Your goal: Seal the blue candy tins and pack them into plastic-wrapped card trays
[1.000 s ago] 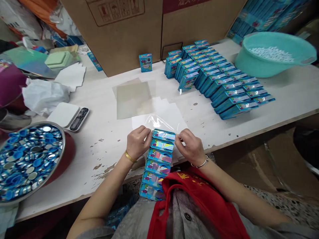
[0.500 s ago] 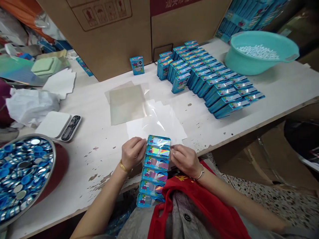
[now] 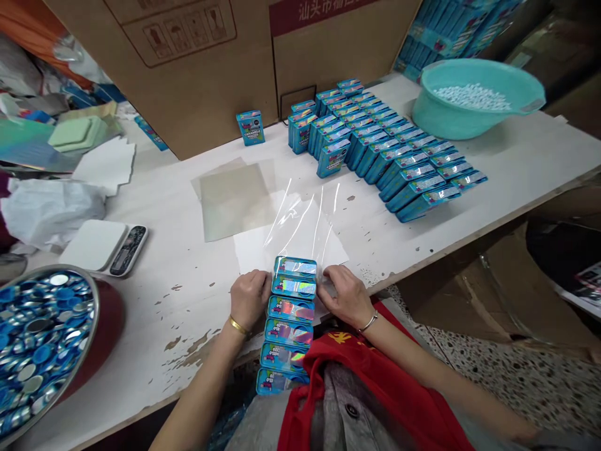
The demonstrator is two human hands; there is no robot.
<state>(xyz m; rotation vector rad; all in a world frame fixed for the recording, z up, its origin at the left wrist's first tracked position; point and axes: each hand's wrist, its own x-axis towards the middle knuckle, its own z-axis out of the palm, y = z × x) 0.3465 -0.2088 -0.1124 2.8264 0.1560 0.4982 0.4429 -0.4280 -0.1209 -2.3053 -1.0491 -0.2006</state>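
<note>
A column of several flat blue candy tins [image 3: 290,308] runs from the table edge to my body, with shiny strips on their sides. Clear plastic, apparently a bag [image 3: 305,216], spreads beyond the far end of the column and seems to surround the first tins. On the left of the column, my left hand [image 3: 250,295] is closed, with its fingers pinched at the plastic's edge. My right hand [image 3: 346,293] is on the other side, its fingers curled and closed at the plastic there. Fingertips of both hands are partly hidden. White paper [image 3: 246,247] lies under the plastic.
Rows of blue tins [image 3: 370,138] stand at the back right, near a turquoise basin [image 3: 451,122] of white pieces. A big cardboard box [image 3: 188,100] rises behind. On the left are a scale [image 3: 101,244] and a red tub [image 3: 110,326] of small blue-and-silver tins. Translucent sheets [image 3: 235,203] lie mid-table.
The clear plastic now stands up more and stretches farther beyond the column's far end. Both hands have shifted slightly nearer my body along the column. The view has turned a little.
</note>
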